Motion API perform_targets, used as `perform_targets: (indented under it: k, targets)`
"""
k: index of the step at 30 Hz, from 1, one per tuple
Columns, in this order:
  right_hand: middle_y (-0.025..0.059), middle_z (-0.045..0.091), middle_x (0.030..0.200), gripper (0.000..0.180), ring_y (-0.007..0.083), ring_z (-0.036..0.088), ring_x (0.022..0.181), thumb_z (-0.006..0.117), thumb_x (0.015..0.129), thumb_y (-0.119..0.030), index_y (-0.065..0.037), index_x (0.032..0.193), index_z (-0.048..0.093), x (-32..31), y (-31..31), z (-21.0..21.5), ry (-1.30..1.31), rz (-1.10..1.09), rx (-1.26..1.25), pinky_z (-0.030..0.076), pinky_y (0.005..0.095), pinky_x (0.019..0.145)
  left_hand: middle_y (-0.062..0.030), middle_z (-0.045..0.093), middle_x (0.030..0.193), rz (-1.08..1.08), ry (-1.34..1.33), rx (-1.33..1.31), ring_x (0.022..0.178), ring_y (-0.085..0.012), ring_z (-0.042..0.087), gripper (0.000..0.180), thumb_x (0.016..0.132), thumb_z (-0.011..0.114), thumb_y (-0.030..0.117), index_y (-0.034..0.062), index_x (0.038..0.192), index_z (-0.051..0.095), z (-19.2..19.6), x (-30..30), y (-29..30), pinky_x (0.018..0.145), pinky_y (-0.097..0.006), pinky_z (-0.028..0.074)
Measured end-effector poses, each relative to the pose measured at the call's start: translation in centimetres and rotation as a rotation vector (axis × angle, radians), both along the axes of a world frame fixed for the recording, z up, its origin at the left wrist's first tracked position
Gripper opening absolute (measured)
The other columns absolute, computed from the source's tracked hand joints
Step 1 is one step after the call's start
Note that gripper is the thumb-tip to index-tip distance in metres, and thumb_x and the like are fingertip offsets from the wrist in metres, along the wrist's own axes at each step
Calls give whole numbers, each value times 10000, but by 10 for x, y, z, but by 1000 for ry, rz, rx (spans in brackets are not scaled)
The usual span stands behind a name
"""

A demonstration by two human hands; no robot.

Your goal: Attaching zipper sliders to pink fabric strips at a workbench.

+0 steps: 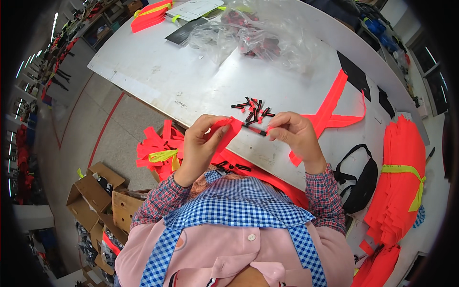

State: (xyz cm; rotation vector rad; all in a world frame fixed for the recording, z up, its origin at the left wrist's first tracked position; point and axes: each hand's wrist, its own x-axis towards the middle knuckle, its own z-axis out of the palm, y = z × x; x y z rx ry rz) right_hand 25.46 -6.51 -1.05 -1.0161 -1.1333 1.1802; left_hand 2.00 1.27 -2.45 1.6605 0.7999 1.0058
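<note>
I take the heap of clips point(255, 114) as my landmark. Just on the body side of it, I see the left hand point(203, 141) with thumb and finger closed on an orange strip point(229, 135). A black clip point(253, 129) spans the gap from the strip's end toward the right hand point(299, 136), which sits just right of the heap and a little nearer the body. That hand's thumb and forefinger come together at the clip's far end, seemingly pinching it; from here I cannot tell how firm the hold is.

My main worry is that small tip hold: a sharp pull could slip the clip free, and it might drop beside the heap, hard to pick out from its likes. If the left pinch eased, the soft strip could crease or twist at the clip. I'd also watch the right forearm, since a long loose strip point(330, 103) lies right of the heap, and a sleeve could drag it. More clips point(233, 167) lie nearer the body than the heap, on orange cloth by the apron point(239, 196); a shift in posture might tip them off.
</note>
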Motion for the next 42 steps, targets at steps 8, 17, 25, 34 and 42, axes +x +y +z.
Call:
perform_targets:
  k: [8, 17, 25, 34, 42]
  targets:
    - [89, 644, 939, 246, 145, 650, 819, 674, 827, -5, -13, 1067, 619, -46, -4, 20, -532, -187, 294, 533, 251, 726, -74, 624, 1004, -128, -58, 121, 930, -156, 602, 244, 839, 610, -91, 14, 1053, 660, 13, 8, -18, 788, -257, 482]
    - [102, 665, 920, 390, 193, 672, 813, 676, 817, -9, -37, 1188, 559, -47, -6, 22, -739, -224, 401, 549, 292, 714, -82, 633, 954, -130, 35, 195, 882, -184, 613, 314, 792, 628, -112, 41, 1064, 668, 18, 7, -21, 750, -270, 486]
    - [129, 670, 902, 394, 262, 665, 816, 659, 831, -34, -31, 1210, 551, -49, -4, 27, -958, -194, 429, 545, 345, 693, -107, 616, 907, -139, 103, 257, 805, -210, 622, 323, 793, 618, -101, 41, 1079, 665, 20, 6, -24, 676, -270, 487]
    - [85, 687, 881, 345, 155, 644, 793, 687, 856, -98, 12, 1167, 586, -54, 1, 13, -419, -219, 164, 528, 288, 703, -35, 642, 942, -169, -100, -155, 864, -99, 598, 155, 891, 638, 53, 0, 1033, 675, 15, 6, -21, 750, -234, 468]
    - [46, 667, 917, 180, 81, 600, 845, 652, 899, -97, 17, 1037, 640, -54, 4, -19, 107, -57, 4, 500, 220, 775, -85, 666, 1023, -239, -457, -740, 859, -122, 641, 177, 924, 604, 86, -7, 1066, 654, 15, 6, -16, 769, -239, 528]
